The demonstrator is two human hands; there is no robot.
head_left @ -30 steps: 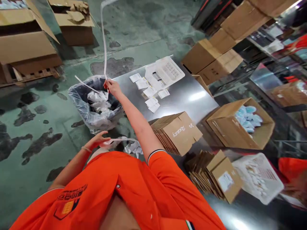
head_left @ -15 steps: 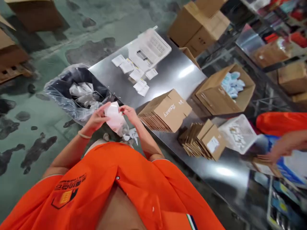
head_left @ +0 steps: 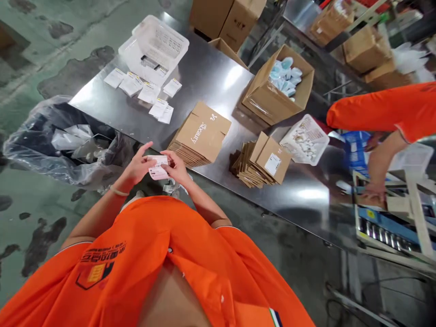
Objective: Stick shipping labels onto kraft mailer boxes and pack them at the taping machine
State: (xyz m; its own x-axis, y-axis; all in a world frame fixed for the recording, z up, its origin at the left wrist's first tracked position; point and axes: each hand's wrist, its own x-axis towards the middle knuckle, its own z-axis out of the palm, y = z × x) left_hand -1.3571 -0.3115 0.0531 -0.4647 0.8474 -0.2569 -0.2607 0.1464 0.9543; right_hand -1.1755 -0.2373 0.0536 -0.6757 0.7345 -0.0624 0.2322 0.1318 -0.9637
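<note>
Gripping a small white printed label point(head_left: 157, 171) between them, the person's two hands met in front of the orange shirt point(head_left: 150, 236), beside the near edge of the metal tabletop point(head_left: 200, 81). The left hand point(head_left: 136, 167) was partly open, one finger stretched out past the label while the others pinched its left end. The right hand point(head_left: 176, 168) was curled more tightly, holding the label's right side with the thumb across its printed face. The print was too small to read.

To the left, a bin lined with clear plastic point(head_left: 22, 143) held crumpled white scraps point(head_left: 73, 138). Just behind the hands, a stack of flattened cartons point(head_left: 206, 129) lay on the tabletop, its top one lettered "beauty". Farther back, white packets point(head_left: 131, 84) were spread beside a white plastic basket point(head_left: 170, 38).

Toward the right lay a second cardboard stack point(head_left: 269, 159), near an open box point(head_left: 269, 104) of pale blue items and another white basket point(head_left: 316, 147). At the far right, a co-worker's hand point(head_left: 374, 190) reached down to a rack point(head_left: 417, 213), well apart from the label.
</note>
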